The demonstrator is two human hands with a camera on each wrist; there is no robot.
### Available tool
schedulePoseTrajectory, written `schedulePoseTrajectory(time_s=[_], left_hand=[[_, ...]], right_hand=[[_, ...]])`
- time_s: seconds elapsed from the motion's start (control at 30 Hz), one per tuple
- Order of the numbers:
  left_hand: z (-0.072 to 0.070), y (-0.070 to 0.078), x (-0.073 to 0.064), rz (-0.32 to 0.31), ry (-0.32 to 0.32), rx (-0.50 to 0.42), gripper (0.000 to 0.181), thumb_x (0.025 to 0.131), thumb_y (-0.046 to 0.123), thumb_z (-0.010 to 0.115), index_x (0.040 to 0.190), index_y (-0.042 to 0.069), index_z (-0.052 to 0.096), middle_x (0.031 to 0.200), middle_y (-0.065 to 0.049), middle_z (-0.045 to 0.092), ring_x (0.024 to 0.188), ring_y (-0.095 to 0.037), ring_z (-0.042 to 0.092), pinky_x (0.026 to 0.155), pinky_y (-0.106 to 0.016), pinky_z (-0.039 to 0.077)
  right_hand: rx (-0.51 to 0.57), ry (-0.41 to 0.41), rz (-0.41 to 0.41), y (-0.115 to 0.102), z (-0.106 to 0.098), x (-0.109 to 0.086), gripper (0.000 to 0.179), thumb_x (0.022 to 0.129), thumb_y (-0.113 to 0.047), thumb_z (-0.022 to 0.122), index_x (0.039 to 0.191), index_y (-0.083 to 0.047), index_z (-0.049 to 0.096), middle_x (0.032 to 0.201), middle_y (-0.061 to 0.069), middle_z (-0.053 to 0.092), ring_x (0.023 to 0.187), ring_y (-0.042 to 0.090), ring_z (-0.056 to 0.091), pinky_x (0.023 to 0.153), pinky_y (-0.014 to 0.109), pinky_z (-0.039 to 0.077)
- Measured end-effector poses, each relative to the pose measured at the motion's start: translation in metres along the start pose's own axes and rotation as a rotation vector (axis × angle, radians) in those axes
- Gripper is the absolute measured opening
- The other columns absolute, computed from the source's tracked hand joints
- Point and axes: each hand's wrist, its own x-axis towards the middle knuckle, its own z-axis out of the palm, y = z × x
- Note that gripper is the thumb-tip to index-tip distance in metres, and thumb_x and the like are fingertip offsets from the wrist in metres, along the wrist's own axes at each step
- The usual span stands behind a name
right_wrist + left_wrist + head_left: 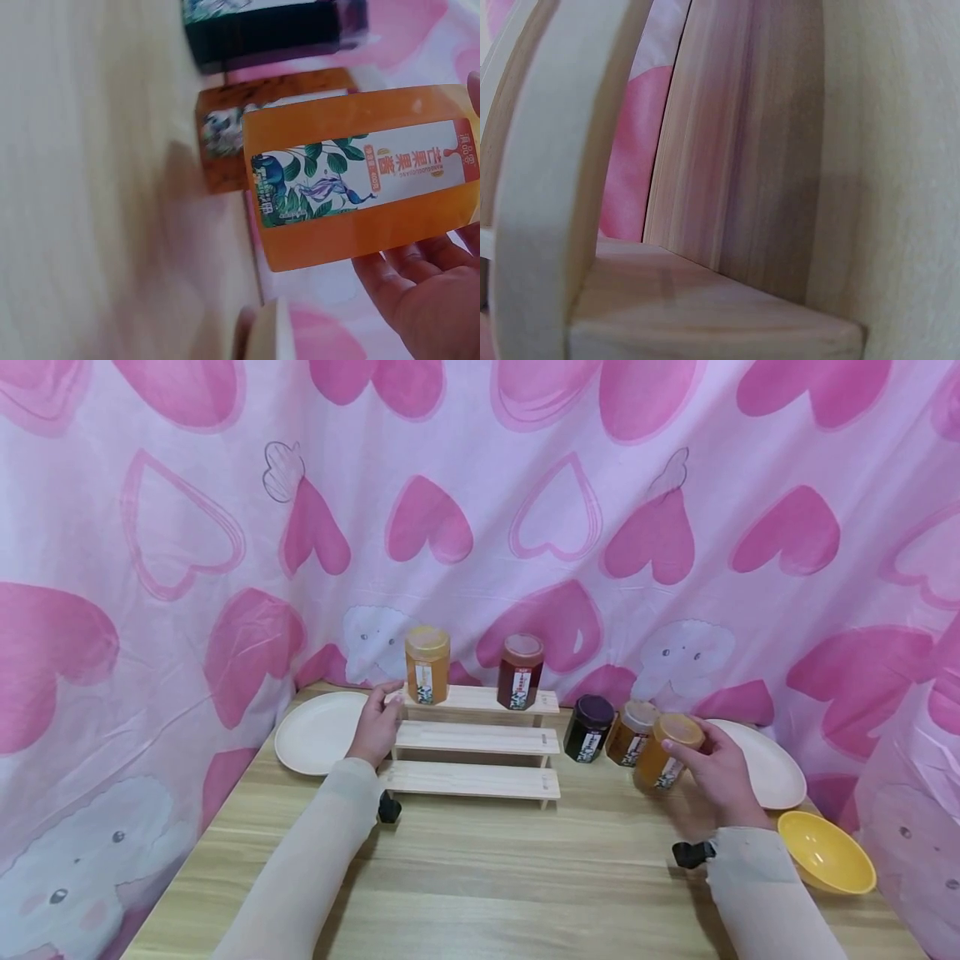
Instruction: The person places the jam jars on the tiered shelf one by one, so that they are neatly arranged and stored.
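My right hand (pixel 716 772) grips an orange jam jar (pixel 660 756); in the right wrist view the jar (pixel 360 225) is slightly tilted, its base raised off the table. Just left of it stand an amber jar (pixel 628 735) with a pale lid and a dark jar (pixel 588 731) with a purple lid. My left hand (pixel 377 725) holds the left end of a three-step wooden shelf (pixel 476 735). On the top step are a yellow-orange jar (pixel 427 672) and a red jar (pixel 520 677), spaced apart. Close wooden parts (pixel 705 300) fill the left wrist view, with no hand visible there.
A white plate (pixel 307 735) lies left of the shelf, another white plate (pixel 772 772) behind my right hand. A yellow bowl (pixel 828 856) sits at the table's right edge. A pink heart-patterned curtain (pixel 480 468) surrounds the wooden table (pixel 480 885).
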Motion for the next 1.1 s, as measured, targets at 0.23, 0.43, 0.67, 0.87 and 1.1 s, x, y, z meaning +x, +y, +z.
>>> schedulePoseTrajectory(time_s=[0.23, 0.43, 0.67, 0.87, 1.1], left_hand=[[0.001, -0.001, 0.001, 0.010, -0.006, -0.019, 0.039, 0.113, 0.018, 0.047, 0.151, 0.006, 0.050, 0.068, 0.004, 0.039, 0.061, -0.009, 0.040, 0.063, -0.024, 0.038], [0.000, -0.001, 0.001, 0.019, -0.005, -0.027, 0.040, 0.113, 0.018, 0.047, 0.151, 0.005, 0.049, 0.065, 0.005, 0.039, 0.060, -0.009, 0.039, 0.060, -0.023, 0.037], [0.001, -0.002, 0.001, 0.017, 0.001, -0.036, 0.039, 0.113, 0.016, 0.047, 0.150, 0.005, 0.050, 0.068, 0.003, 0.043, 0.061, -0.009, 0.040, 0.060, -0.023, 0.037], [0.001, -0.002, 0.001, 0.021, 0.001, -0.021, 0.040, 0.113, 0.017, 0.047, 0.151, 0.005, 0.050, 0.067, 0.005, 0.041, 0.061, -0.009, 0.039, 0.060, -0.023, 0.037], [0.000, 0.000, 0.000, 0.000, 0.005, 0.014, 0.041, 0.113, 0.018, 0.047, 0.152, 0.005, 0.049, 0.071, 0.003, 0.042, 0.066, -0.011, 0.042, 0.066, -0.025, 0.040]], right_hand=[[0.041, -0.013, 0.005, -0.017, 0.002, -0.012, 0.089, 0.094, -0.052, 0.076, 0.165, -0.017, 0.034, 0.153, 0.005, 0.050, 0.128, 0.012, 0.053, 0.106, 0.026, 0.052], [0.131, -0.031, -0.062, -0.034, 0.011, -0.025, 0.081, 0.094, -0.042, 0.080, 0.160, -0.014, 0.043, 0.136, -0.008, 0.058, 0.120, 0.006, 0.056, 0.090, 0.010, 0.050], [0.181, -0.055, -0.148, -0.058, 0.029, -0.037, 0.079, 0.095, -0.030, 0.082, 0.159, -0.006, 0.043, 0.128, -0.012, 0.061, 0.116, 0.002, 0.059, 0.090, 0.009, 0.050], [0.268, -0.078, -0.221, -0.075, 0.047, -0.045, 0.072, 0.093, -0.019, 0.083, 0.154, -0.002, 0.049, 0.120, -0.012, 0.067, 0.111, 0.004, 0.064, 0.092, 0.013, 0.052], [0.255, -0.115, -0.248, -0.087, 0.069, -0.049, 0.065, 0.094, -0.020, 0.083, 0.151, -0.007, 0.054, 0.126, -0.006, 0.065, 0.113, 0.009, 0.064, 0.093, 0.017, 0.054]])
